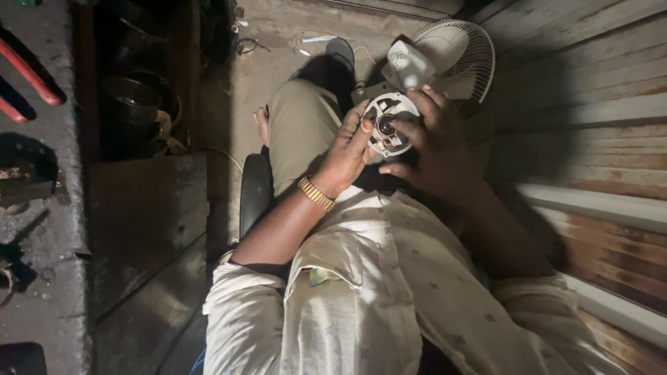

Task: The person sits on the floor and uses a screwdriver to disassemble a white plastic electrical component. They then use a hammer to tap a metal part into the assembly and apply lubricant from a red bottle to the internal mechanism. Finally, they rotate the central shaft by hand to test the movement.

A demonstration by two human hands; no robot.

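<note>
A person sits looking down at their lap, both hands closed on a round white motor part [388,123] held above the knee. The left hand [345,154], with a gold bracelet [317,194] at the wrist, grips its left edge, thumb pressed on the rim. The right hand [434,142] curls over its right side, fingers resting on the face. Just beyond, on the far right, a white fan [451,59] lies against wooden planks [590,76]. Dark metal pots [135,97] sit on the far left.
</note>
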